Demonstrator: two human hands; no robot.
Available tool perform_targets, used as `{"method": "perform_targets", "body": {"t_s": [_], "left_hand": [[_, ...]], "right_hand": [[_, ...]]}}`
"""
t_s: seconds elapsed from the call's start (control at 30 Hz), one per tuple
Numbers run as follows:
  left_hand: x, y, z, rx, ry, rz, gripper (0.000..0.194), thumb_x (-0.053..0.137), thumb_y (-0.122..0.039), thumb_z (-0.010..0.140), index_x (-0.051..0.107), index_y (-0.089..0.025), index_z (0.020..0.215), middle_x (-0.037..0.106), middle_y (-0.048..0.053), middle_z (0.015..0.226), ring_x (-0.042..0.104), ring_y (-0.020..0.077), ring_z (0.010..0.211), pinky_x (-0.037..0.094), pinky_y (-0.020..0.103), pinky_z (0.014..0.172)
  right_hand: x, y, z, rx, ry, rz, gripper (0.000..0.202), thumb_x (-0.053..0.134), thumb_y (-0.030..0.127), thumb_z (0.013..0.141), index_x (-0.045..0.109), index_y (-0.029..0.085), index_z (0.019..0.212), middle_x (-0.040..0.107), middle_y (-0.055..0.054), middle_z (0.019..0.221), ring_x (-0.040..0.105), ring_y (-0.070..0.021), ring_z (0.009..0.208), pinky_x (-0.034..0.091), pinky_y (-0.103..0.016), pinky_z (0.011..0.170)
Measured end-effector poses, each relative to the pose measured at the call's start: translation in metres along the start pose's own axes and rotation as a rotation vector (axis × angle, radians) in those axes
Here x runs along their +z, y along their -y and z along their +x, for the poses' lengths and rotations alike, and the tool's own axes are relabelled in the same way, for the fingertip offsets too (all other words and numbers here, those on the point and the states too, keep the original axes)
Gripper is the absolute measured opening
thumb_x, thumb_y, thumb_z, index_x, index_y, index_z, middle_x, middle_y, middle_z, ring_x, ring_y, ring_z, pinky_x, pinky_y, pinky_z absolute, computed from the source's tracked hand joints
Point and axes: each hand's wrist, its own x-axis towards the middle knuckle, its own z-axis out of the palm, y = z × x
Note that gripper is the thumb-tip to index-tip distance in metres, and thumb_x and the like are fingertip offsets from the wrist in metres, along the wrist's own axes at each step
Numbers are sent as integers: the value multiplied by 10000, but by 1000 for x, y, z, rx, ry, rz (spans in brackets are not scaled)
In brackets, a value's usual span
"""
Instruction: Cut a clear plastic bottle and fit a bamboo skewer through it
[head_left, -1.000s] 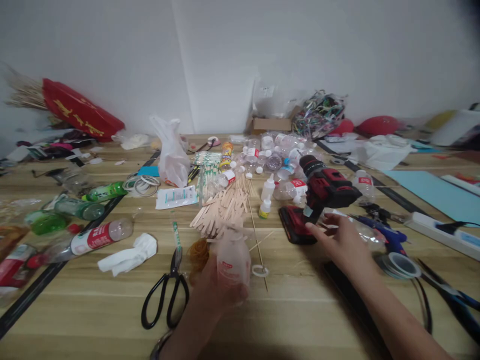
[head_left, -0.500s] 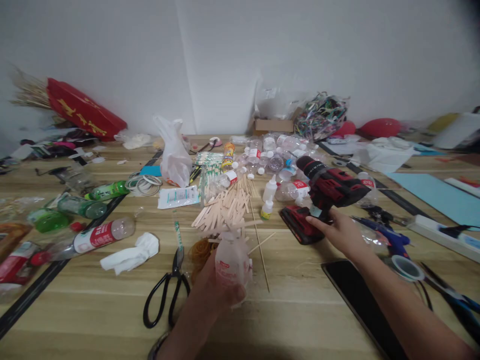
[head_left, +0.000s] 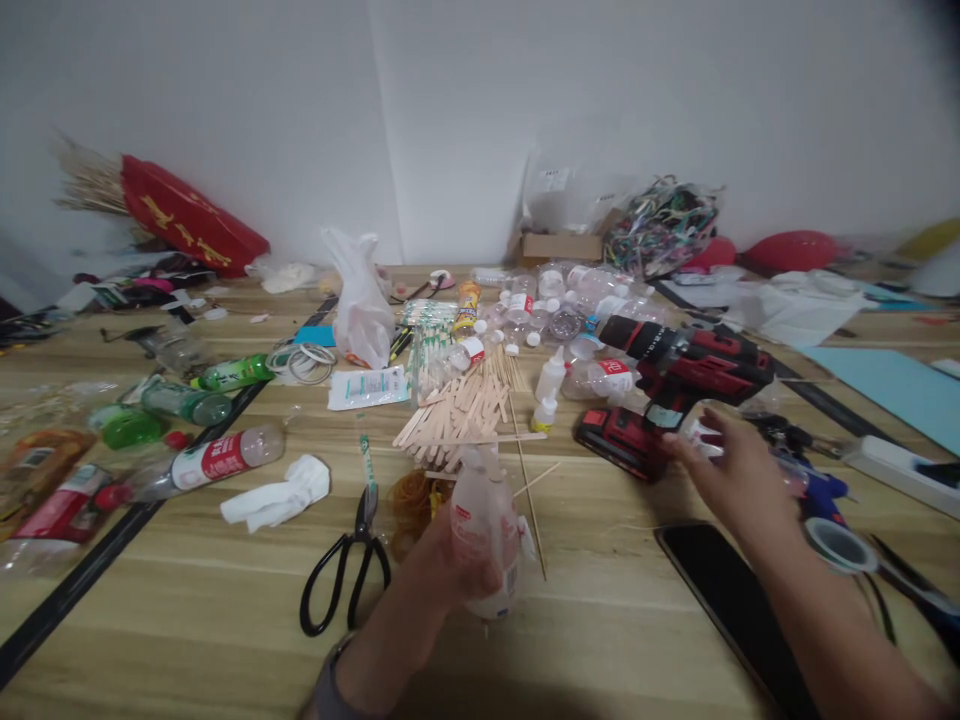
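My left hand (head_left: 448, 568) is wrapped round a pale plastic bottle (head_left: 484, 520) with red print, held upright over the front of the table; flat wooden sticks seem to lie across its top. At the right, a red and black cordless drill (head_left: 694, 362) stands on its battery, its chuck facing left. My right hand (head_left: 726, 478) is just in front of the drill's handle with fingers apart; whether the thumb still touches it I cannot tell. Black-handled scissors (head_left: 349, 570) and a bundle of rubber bands (head_left: 412, 510) lie left of the bottle.
Beyond the bottle lies a pile of wooden craft sticks (head_left: 457, 415). Several clear bottles (head_left: 581, 310) crowd the back. A crumpled tissue (head_left: 281, 493) and a red-labelled bottle (head_left: 217, 460) lie left. A black phone (head_left: 727, 605) and a power strip (head_left: 904, 470) are at right.
My right hand has let go of the drill's handle and drawn back to the right, fingers spreading. The drill stays standing. The bottle remains in my left hand; the view has shifted slightly.
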Motion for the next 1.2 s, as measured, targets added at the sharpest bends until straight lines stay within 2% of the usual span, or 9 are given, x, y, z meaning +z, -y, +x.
{"method": "perform_targets", "body": {"t_s": [0.07,0.13,0.3,0.4,0.67,0.73,0.83,1.03,1.2], "left_hand": [[1,-1,1,-1,2,-12,706,952,-563,528,745,-236,1117,694,72,1049,643,292,1051,475,431,966],[2,-2,4,5,-11,-32,705,955,-556,528,741,-229,1115,699,76,1062,638,292,1052,470,421,962],[9,-12,10,11,-89,12,609,901,-517,642,711,-206,1130,721,78,1076,626,272,992,471,345,845],[15,-13,14,82,-120,44,604,892,-532,641,703,-200,1109,721,76,1077,613,265,963,464,334,817],[24,0,13,51,-75,-46,673,938,-518,581,720,-209,1137,726,75,1043,633,277,1015,482,367,889],[25,1,13,11,-35,-67,643,929,-513,607,722,-201,1131,731,78,1010,652,254,966,493,358,871],[28,2,17,-35,53,-88,560,912,-503,638,719,-198,1066,734,76,942,664,229,853,507,349,791],[32,11,25,-90,-25,-70,623,952,-453,556,703,-217,1076,744,55,971,674,257,919,472,355,858],[32,10,24,-88,-63,-42,591,941,-432,585,702,-213,1078,688,3,849,605,185,793,444,295,759]], "right_hand": [[6,17,-34,-92,-76,-31,476,599,565,808,651,177,1077,633,-236,1176,544,-453,1131,402,-561,911],[17,38,-73,-154,8,29,418,567,568,843,679,220,1047,691,-164,1124,612,-373,1045,453,-500,899],[57,79,-150,-12,723,382,371,616,536,891,715,260,1118,733,-81,1047,653,-272,927,495,-376,823],[74,81,-169,122,822,532,349,653,553,842,720,223,934,721,-89,928,646,-269,860,486,-364,775],[65,66,-168,396,694,799,504,776,638,774,753,226,1065,735,-95,1050,654,-276,1003,491,-365,904],[60,66,-163,521,594,887,542,799,645,760,758,232,1109,723,-97,1144,633,-245,1005,487,-318,856],[59,71,-154,728,545,1114,522,831,640,743,780,207,1029,720,-78,994,570,-158,779,447,-248,673],[58,83,-132,963,556,1403,444,998,401,574,661,154,722,437,61,592,351,-61,535,344,-171,529],[52,66,-131,897,848,1631,419,886,440,760,544,202,714,179,146,394,75,-40,371,224,-143,385]]}}
